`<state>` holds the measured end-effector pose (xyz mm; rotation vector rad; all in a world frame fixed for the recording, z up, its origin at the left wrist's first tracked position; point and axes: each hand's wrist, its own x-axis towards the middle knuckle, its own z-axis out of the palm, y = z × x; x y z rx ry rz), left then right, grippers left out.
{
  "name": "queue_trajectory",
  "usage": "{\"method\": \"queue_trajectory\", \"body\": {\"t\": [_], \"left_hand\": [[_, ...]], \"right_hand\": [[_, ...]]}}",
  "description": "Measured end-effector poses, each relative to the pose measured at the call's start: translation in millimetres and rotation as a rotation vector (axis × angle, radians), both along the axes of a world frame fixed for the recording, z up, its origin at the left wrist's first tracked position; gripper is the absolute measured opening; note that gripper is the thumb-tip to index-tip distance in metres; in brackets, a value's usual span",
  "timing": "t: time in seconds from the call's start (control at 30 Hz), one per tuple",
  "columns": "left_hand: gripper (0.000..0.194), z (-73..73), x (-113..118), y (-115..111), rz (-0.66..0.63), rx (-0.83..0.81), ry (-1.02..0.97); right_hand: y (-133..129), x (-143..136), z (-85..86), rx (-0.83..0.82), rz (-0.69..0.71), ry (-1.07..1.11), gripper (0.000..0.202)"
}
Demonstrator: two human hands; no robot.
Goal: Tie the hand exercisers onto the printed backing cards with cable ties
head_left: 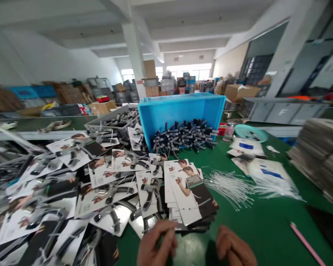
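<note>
My left hand (157, 244) is at the bottom centre, just below a stack of printed cards (187, 192); its fingers are bent together, and whether anything is between them I cannot make out. Right of the stack's lower corner, my right hand (234, 246) has its fingers curled in, with nothing visible in it. Cards with grey and black hand grips (111, 194) fastened on them lie in a wide heap to the left. Behind the stack, a tipped blue crate (180, 107) holds a pile of loose hand grips (183, 136). White zip ties (231, 188) are spread right of the cards.
Plastic bags with blue labels (269, 173), a turquoise dish (251, 133) and a small jar (228, 132) are at the right. A pink pen (306, 244), a dark flat object (327, 229) and stacked grey sheets (319, 159) lie farther right. A grey crate (97, 125) stands behind the heap.
</note>
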<state>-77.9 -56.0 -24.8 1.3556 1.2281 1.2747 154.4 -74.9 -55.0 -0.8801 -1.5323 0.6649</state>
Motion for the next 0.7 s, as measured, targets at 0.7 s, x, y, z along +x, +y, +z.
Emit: {"method": "queue_trajectory", "body": {"t": [0.7], "left_hand": [[0.044, -7.6, 2, 391, 0.299, -0.079, 0.949]], "right_hand": [[104, 51, -71.8, -0.401, -0.14, -0.184, 0.022]]}}
